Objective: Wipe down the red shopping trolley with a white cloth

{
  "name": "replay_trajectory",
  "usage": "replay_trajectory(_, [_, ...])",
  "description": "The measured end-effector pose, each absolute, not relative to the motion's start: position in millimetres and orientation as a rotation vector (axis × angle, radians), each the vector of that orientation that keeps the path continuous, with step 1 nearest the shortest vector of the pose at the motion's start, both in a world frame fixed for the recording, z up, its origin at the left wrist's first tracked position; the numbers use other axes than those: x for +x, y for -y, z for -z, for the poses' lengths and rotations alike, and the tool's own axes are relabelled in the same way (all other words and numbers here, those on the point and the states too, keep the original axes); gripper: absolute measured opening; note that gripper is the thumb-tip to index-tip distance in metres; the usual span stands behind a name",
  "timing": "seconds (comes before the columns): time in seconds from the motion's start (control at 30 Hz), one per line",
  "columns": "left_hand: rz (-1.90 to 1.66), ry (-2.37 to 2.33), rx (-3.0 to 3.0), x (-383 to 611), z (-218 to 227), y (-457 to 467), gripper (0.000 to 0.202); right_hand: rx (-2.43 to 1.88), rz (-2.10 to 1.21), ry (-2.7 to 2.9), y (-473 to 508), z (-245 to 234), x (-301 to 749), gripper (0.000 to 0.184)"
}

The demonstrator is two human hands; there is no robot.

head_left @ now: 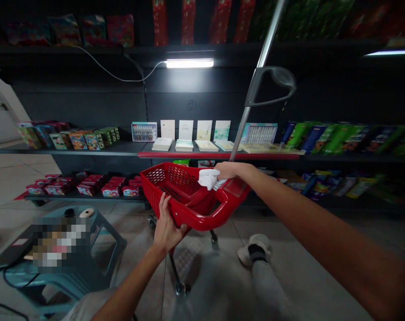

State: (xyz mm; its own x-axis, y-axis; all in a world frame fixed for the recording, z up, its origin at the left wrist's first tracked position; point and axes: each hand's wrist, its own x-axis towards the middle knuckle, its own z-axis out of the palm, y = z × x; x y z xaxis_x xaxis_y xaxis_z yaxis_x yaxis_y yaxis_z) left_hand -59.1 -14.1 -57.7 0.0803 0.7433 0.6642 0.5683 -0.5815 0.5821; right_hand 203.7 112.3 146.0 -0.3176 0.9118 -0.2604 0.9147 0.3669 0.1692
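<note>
In front of me stands a small red plastic shopping cart [192,214] on dark legs with casters. My left hand [167,227] grips the near side of its basket, with the fingers at the rim and the thumb lower on the wall. A white cloth [208,178] is bunched in my right hand [231,170], which rests at the cart's far side beside the red handle. A metal pole [244,122] with a grey loop grip [272,87] rises just behind that hand. Whether the pole is fixed to the cart is hidden.
Dark shelves [98,149] hold boxes, notebooks [185,145], marker sets and green and blue snack packs [339,138]. A lit tube lamp [190,63] hangs above. At left, a blue plastic stool [102,227] carries several items, partly pixelated. My shoe [255,249] is on the tiled floor.
</note>
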Motion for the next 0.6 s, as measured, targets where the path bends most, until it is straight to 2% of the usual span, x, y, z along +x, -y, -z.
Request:
replay_trajectory(0.17, [-1.545, -1.265, 2.211, -86, 59, 12, 0.111, 1.691, 0.089, -2.298, -127, -138, 222, 0.033])
replay_trajectory(0.43, [-1.536, -1.17, 2.175, -113, 59, 12, 0.112, 1.75, -0.056, -2.236, -128, -130, 214, 0.04])
replay_trajectory(0.6, [-1.532, -1.131, 2.114, -124, 61, 10, 0.113, 1.744, -0.12, -2.422, -115, -128, 219, 0.044])
